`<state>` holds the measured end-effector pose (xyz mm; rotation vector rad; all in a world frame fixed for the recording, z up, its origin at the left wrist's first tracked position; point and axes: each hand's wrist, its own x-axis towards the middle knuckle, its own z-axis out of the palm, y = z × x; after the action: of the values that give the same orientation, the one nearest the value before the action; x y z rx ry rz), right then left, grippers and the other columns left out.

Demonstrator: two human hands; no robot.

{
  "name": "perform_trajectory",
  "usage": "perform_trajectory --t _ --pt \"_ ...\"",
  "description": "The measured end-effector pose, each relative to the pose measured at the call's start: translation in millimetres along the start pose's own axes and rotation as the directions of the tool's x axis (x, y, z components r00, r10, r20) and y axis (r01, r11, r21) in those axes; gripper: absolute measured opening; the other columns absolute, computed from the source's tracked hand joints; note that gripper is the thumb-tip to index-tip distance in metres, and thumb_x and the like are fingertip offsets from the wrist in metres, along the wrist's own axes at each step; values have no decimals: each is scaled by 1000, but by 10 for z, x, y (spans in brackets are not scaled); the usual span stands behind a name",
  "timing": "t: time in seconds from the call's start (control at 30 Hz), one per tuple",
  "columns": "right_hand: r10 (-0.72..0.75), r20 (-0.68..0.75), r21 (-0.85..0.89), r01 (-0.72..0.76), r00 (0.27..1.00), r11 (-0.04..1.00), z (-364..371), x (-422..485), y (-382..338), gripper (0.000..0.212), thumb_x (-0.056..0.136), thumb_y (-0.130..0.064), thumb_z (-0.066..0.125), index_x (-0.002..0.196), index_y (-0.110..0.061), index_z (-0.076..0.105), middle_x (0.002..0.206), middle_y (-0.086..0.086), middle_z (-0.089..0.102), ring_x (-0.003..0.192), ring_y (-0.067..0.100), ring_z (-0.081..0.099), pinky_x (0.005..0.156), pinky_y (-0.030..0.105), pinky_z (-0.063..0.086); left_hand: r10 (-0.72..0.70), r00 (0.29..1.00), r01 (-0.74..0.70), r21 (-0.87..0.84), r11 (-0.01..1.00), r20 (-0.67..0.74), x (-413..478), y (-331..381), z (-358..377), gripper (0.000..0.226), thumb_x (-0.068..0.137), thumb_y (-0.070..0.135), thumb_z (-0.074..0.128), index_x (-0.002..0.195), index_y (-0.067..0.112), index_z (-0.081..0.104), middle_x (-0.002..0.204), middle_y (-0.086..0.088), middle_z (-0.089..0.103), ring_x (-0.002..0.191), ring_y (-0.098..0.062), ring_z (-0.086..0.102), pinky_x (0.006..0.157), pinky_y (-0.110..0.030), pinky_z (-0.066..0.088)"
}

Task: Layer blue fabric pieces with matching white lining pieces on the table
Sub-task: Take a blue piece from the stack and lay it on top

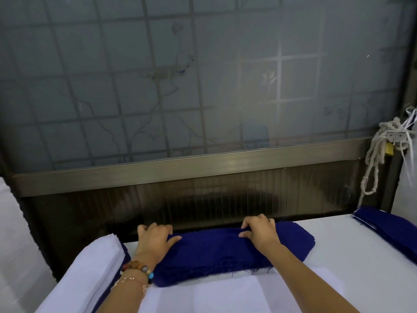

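Blue fabric piece point(214, 251) lies on white lining point(225, 288) along the far edge of the bench point(338, 256). Right hand point(259, 232) pinches its far edge between curled fingers; left hand point(155, 241) bends its fingers over that edge, grip hidden. Bare surface lies rightward.

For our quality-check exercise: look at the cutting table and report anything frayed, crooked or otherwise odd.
The blue fabric piece has a ragged near edge: loose threads straggle onto the white lining beneath. A ridge puckers where the right hand pinches it. Nothing else stands out.
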<state>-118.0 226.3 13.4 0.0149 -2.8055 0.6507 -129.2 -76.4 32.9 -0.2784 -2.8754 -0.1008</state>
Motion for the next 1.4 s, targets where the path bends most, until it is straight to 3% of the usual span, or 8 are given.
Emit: perform_trajectory --t 0.2,0.37,0.57,0.73,0.9,1.07,1.23,1.4 --pt "-25 -59 -51 22 998 998 28 -16 -8 11 85 -38 67 95 -34 68 111 -9 53 113 14 43 103 30 27 64 997 -71 -263 962 -37 6 -127 -71 16 79 44 73 76 43 58 84 20 61 95 0 51 99 -32 29" --pt "-76 -75 -79 70 994 994 52 -48 22 12 89 -36 63 99 -32 70 109 -13 60 114 10 42 102 30 26 57 998 -53 -205 977 17 38 -124 -110 8 81 47 70 80 44 62 93 19 64 105 -10 51 102 -33 35" --pt "-61 -62 -111 54 996 992 10 -61 29 21 92 -39 58 110 -31 64 116 -11 62 115 11 43 102 33 27 61 997 -49 -240 970 43 0 -126 -106 15 86 51 62 87 36 63 92 14 62 88 -5 57 81 -28 49" --pt "53 68 -199 -39 996 979 -287 -41 180 21 91 -38 60 111 -31 59 115 -4 60 119 18 43 105 39 25 25 985 45 -398 916 168 -27 -352 -85 22 86 33 70 103 20 68 103 3 66 97 -13 62 87 -32 52" --pt "307 37 -302 -282 951 910 -578 -56 501 23 89 -42 62 108 -30 58 115 -2 60 118 21 45 105 42 26 -173 967 247 -532 810 186 -144 -451 0 25 86 25 71 90 0 70 88 -16 70 85 -29 65 79 -37 52" --pt "577 20 -61 -575 817 816 -635 -189 754 36 84 -41 70 111 -23 53 113 3 60 111 24 53 96 39 37 -281 949 306 -634 710 143 -254 -340 9 15 78 17 79 82 6 70 79 -9 69 75 -22 66 62 -25 52" --pt "608 -21 234 -587 794 775 -729 -290 798 32 84 -26 73 107 -6 61 90 8 59 81 23 56 73 32 46 -405 904 372 -726 578 140 -337 -241 -127 13 77 13 79 77 5 68 75 -12 69 68 -27 68 62 -32 57" --pt "593 -19 290 -563 805 774 -946 -429 751 22 87 -25 69 97 -6 63 88 9 63 81 23 58 69 31 44 -469 877 356 -795 491 103 -476 -163 -375 14 79 12 77 71 6 68 61 -5 67 51 -12 60 40 -10 42"
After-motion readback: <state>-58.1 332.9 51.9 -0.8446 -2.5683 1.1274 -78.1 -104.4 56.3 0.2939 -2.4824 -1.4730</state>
